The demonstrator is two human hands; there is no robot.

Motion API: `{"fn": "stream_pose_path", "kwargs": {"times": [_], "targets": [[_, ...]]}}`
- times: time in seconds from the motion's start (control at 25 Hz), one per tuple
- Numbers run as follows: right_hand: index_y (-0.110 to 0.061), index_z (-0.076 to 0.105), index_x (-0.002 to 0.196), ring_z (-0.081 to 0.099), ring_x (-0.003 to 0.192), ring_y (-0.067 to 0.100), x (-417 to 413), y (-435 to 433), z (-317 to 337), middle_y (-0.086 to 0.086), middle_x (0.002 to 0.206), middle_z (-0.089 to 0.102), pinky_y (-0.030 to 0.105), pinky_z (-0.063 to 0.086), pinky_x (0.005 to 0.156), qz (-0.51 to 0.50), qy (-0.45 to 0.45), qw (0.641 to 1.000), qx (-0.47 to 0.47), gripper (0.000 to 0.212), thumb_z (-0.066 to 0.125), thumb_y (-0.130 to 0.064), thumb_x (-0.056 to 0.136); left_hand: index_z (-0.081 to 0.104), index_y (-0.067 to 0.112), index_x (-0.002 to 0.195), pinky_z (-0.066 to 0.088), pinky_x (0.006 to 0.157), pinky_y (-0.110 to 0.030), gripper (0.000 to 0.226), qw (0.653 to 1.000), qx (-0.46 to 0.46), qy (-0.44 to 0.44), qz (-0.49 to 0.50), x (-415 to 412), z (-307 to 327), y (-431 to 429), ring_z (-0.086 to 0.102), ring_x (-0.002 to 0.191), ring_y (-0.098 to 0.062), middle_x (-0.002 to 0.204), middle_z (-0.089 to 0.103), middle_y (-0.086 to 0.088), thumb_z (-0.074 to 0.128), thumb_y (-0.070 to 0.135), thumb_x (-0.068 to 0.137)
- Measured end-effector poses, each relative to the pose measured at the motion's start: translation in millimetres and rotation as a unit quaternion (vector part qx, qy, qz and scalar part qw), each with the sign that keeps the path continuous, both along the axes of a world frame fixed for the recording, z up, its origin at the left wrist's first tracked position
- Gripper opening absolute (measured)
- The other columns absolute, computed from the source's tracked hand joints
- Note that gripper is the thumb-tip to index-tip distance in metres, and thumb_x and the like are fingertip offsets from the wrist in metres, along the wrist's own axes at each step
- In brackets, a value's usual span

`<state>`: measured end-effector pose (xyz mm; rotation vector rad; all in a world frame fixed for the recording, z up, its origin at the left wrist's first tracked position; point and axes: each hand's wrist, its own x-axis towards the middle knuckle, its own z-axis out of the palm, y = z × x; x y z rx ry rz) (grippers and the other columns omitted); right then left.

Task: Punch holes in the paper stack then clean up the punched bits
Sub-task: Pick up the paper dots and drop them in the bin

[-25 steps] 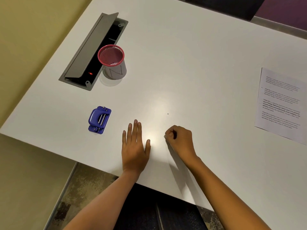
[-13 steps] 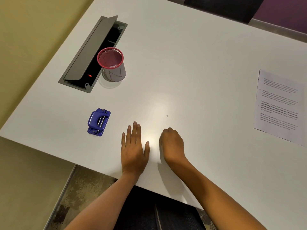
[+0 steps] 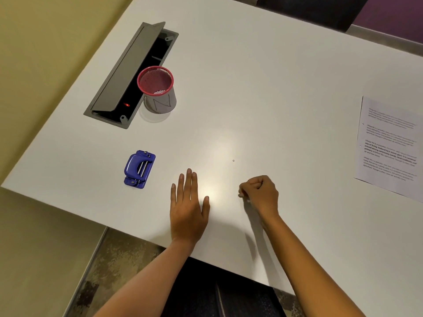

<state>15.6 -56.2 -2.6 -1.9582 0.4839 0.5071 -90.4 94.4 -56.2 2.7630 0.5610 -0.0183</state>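
Observation:
A blue hole punch (image 3: 139, 169) lies on the white table (image 3: 263, 83), left of my hands. The printed paper stack (image 3: 391, 145) rests at the right edge of view. One small punched bit (image 3: 233, 160) lies on the table beyond my right hand. A red mesh cup (image 3: 156, 88) at the back left holds white punched bits at its bottom. My left hand (image 3: 188, 207) lies flat on the table, fingers together. My right hand (image 3: 259, 193) is curled into a fist with the fingertips pinched; whether it holds a bit is hidden.
An open grey cable hatch (image 3: 128, 72) is set into the table behind the cup, lid tilted up. The table's near edge runs under my forearms, with floor below. A dark chair back (image 3: 309, 10) stands at the far side.
My right hand swept left close to my left hand, then moved back to the right and lifted into a pinched fist. My left hand stayed flat.

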Motion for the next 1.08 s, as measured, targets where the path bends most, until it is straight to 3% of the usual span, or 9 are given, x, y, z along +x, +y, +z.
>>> {"fn": "stream_pose_path", "kwargs": {"times": [0.12, 0.24, 0.36, 0.48, 0.6, 0.76, 0.84, 0.96, 1.08], "targets": [[-0.007, 0.063, 0.091, 0.066, 0.063, 0.019, 12.0, -0.8, -0.4, 0.01, 0.076, 0.072, 0.022, 0.049, 0.061, -0.013, -0.013, 1.0, 0.015, 0.012, 0.054, -0.006, 0.082, 0.018, 0.009, 0.153, 0.016, 0.122, -0.044, 0.065, 1.0, 0.0, -0.002, 0.003, -0.2, 0.1, 0.0, 0.013, 0.151, -0.023, 0.162, 0.016, -0.005, 0.036, 0.035, 0.097], [-0.011, 0.068, 0.081, 0.061, 0.063, 0.012, 25.9, 8.4, -4.5, -0.002, 0.07, 0.068, 0.006, 0.043, 0.059, 0.081, -0.108, 0.989, -0.066, 0.012, 0.058, -0.006, 0.082, 0.019, 0.009, 0.153, 0.016, 0.122, -0.044, 0.065, 1.0, 0.001, -0.002, 0.002, 0.2, 0.1, -0.4, 0.013, 0.15, -0.023, 0.162, 0.016, -0.005, 0.037, 0.035, 0.096], [-0.007, 0.071, 0.076, 0.057, 0.059, 0.004, 41.5, 19.7, -6.6, -0.006, 0.067, 0.065, 0.002, 0.039, 0.058, 0.151, -0.191, 0.965, -0.096, 0.013, 0.061, 0.0, 0.081, 0.019, 0.009, 0.153, 0.016, 0.122, -0.044, 0.065, 1.0, 0.001, 0.001, 0.006, 0.2, 0.5, -0.7, 0.013, 0.15, -0.023, 0.162, 0.016, -0.005, 0.038, 0.035, 0.096], [-0.003, 0.071, 0.077, 0.054, 0.058, -0.006, 54.1, 28.1, -10.5, -0.006, 0.067, 0.064, 0.001, 0.039, 0.058, 0.179, -0.217, 0.953, -0.115, 0.009, 0.064, 0.002, 0.08, 0.019, 0.01, 0.153, 0.017, 0.122, -0.044, 0.066, 1.0, 0.005, 0.006, 0.008, 0.4, 1.4, -1.1, 0.013, 0.15, -0.022, 0.162, 0.017, -0.005, 0.039, 0.035, 0.095], [-0.002, 0.07, 0.076, 0.054, 0.057, 0.001, 60.7, 33.0, -14.3, 0.0, 0.07, 0.068, 0.006, 0.041, 0.058, 0.209, -0.221, 0.942, -0.141, 0.008, 0.064, 0.002, 0.079, 0.019, 0.01, 0.153, 0.017, 0.122, -0.043, 0.066, 1.0, 0.005, 0.008, 0.012, 0.7, 2.2, -1.6, 0.014, 0.15, -0.022, 0.162, 0.018, -0.005, 0.039, 0.036, 0.095], [0.002, 0.068, 0.075, 0.063, 0.069, 0.025, 64.7, 36.5, -20.8, 0.013, 0.074, 0.07, 0.038, 0.054, 0.065, 0.252, -0.225, 0.923, -0.185, 0.012, 0.058, 0.002, 0.081, 0.021, 0.01, 0.152, 0.018, 0.121, -0.043, 0.067, 1.0, 0.011, 0.01, 0.016, 1.1, 2.7, -2.0, 0.017, 0.15, -0.023, 0.161, 0.019, -0.005, 0.04, 0.036, 0.094], [0.007, 0.064, 0.075, 0.064, 0.072, 0.034, 66.5, 39.3, -23.9, 0.02, 0.076, 0.068, 0.046, 0.055, 0.064, 0.268, -0.209, 0.915, -0.219, 0.015, 0.052, 0.002, 0.082, 0.022, 0.01, 0.152, 0.019, 0.121, -0.043, 0.067, 1.0, 0.011, 0.008, 0.017, 1.1, 3.0, -2.4, 0.017, 0.15, -0.023, 0.161, 0.02, -0.005, 0.04, 0.035, 0.093], [0.011, 0.059, 0.075, 0.062, 0.073, 0.038, 68.8, 40.9, -27.8, 0.024, 0.078, 0.066, 0.047, 0.054, 0.063, 0.286, -0.174, 0.912, -0.236, 0.012, 0.05, 0.004, 0.078, 0.022, 0.01, 0.152, 0.02, 0.121, -0.043, 0.067, 1.0, 0.016, 0.013, 0.017, 1.2, 2.8, -2.4, 0.018, 0.15, -0.022, 0.161, 0.019, -0.005, 0.039, 0.036, 0.093], [0.004, 0.05, 0.065, 0.054, 0.062, 0.029, 66.8, 40.7, -28.2, 0.022, 0.073, 0.062, 0.037, 0.041, 0.052, 0.302, -0.146, 0.91, -0.244, 0.008, 0.051, 0.006, 0.073, 0.022, 0.01, 0.152, 0.02, 0.121, -0.043, 0.067, 1.0, 0.012, 0.011, 0.018, 1.9, 2.7, -2.3, 0.018, 0.149, -0.022, 0.161, 0.02, -0.005, 0.041, 0.035, 0.093]]}}
